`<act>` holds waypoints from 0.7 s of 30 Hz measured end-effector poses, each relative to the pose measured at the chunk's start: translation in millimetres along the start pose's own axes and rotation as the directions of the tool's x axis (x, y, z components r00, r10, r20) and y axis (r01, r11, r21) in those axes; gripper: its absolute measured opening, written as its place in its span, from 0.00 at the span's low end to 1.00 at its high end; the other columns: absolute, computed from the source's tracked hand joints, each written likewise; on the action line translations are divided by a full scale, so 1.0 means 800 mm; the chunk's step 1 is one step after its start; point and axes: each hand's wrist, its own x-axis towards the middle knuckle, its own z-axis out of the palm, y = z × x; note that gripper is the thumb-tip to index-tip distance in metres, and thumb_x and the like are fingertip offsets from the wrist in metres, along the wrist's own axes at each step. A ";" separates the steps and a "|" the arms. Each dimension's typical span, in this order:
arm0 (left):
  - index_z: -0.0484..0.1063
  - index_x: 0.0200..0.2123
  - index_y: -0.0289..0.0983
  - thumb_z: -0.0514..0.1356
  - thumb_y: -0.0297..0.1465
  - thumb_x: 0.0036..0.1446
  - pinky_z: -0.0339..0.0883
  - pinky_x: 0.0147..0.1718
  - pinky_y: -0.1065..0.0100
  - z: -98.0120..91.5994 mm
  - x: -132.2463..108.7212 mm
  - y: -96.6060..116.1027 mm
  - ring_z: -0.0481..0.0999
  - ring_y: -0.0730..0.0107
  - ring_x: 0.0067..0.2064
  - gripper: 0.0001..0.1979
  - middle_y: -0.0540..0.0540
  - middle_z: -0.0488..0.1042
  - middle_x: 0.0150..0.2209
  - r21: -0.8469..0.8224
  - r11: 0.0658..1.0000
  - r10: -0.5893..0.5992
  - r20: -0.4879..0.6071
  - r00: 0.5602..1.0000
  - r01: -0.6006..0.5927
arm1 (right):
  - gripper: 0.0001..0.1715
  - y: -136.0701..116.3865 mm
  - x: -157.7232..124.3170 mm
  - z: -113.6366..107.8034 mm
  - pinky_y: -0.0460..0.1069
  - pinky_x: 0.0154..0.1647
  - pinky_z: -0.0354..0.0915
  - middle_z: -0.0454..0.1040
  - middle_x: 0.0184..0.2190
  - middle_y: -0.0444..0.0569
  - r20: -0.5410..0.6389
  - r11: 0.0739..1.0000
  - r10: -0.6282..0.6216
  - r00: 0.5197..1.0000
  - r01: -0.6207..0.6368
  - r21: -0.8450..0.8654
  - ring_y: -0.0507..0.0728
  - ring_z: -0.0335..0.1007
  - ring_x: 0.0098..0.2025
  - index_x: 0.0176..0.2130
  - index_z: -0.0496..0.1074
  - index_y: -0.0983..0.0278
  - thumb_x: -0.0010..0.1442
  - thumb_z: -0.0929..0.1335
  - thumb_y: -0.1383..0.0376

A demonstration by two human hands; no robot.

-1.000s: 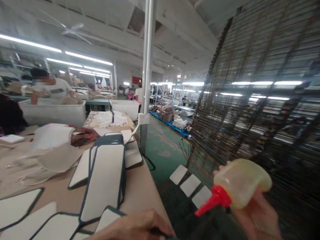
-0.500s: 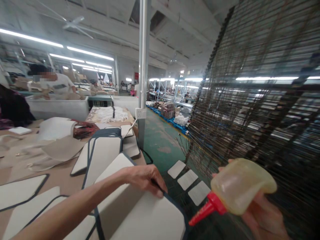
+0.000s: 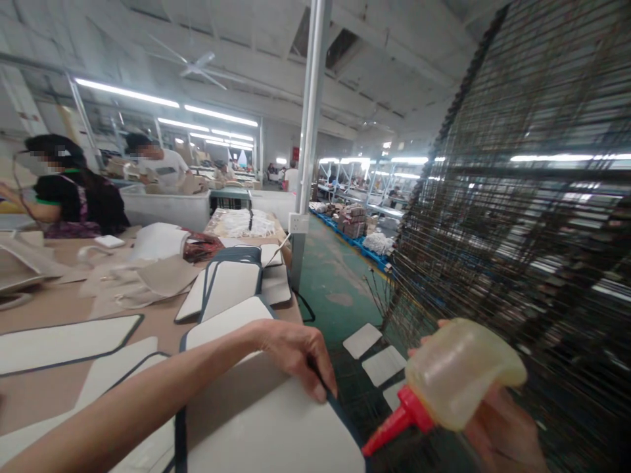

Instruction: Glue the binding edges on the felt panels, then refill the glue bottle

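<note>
Workshop desk stretches beyond the left hand, which has just brought a panel into view, pinching its rim. The right hand grips a bottle, nozzle now at that rim, so both hands meet there.

Panels on tbl at L, rack at R, aisle btwn, bottle in R hand.
</note>
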 end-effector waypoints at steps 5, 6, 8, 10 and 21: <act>0.78 0.43 0.28 0.64 0.37 0.52 0.69 0.38 0.75 0.003 -0.007 -0.002 0.78 0.62 0.40 0.19 0.44 0.81 0.37 -0.021 1.000 -0.014 -0.023 1.000 0.013 | 0.50 0.004 0.003 0.000 0.64 0.53 0.62 0.76 0.45 0.46 0.038 0.999 -0.018 0.999 0.017 0.033 0.65 0.70 0.49 0.56 0.61 0.45 0.35 0.78 0.57; 0.78 0.43 0.27 0.64 0.38 0.52 0.69 0.39 0.75 0.003 -0.008 -0.003 0.78 0.61 0.40 0.21 0.43 0.80 0.38 -0.025 1.000 -0.016 -0.028 0.999 0.015 | 0.51 0.005 0.003 0.004 0.64 0.54 0.62 0.76 0.45 0.47 0.036 0.999 -0.030 0.999 0.029 0.023 0.65 0.70 0.49 0.56 0.61 0.47 0.34 0.78 0.56; 0.78 0.44 0.27 0.64 0.40 0.52 0.69 0.38 0.75 0.004 -0.012 -0.005 0.78 0.61 0.40 0.22 0.42 0.80 0.38 -0.033 0.999 -0.018 -0.042 0.999 0.016 | 0.53 0.007 0.003 0.012 0.64 0.54 0.62 0.77 0.42 0.50 0.028 0.999 -0.045 0.999 0.045 -0.007 0.67 0.71 0.48 0.55 0.63 0.51 0.31 0.79 0.53; 0.78 0.43 0.27 0.65 0.40 0.52 0.70 0.38 0.74 0.005 -0.016 -0.006 0.78 0.61 0.40 0.22 0.43 0.80 0.38 -0.041 0.999 -0.012 -0.059 0.998 0.009 | 0.54 0.010 0.005 0.015 0.65 0.54 0.62 0.78 0.39 0.50 0.025 0.997 -0.057 0.998 0.058 -0.043 0.67 0.72 0.46 0.55 0.65 0.53 0.29 0.79 0.51; 0.79 0.41 0.28 0.64 0.45 0.50 0.69 0.36 0.74 0.006 -0.044 -0.016 0.76 0.66 0.34 0.25 0.44 0.80 0.33 -0.070 0.998 -0.002 -0.168 0.986 -0.010 | 0.33 0.032 0.014 -0.036 0.54 0.54 0.65 0.78 0.40 0.40 0.006 0.980 -0.063 0.998 0.063 -0.191 0.60 0.72 0.48 0.51 0.68 0.47 0.44 0.75 0.55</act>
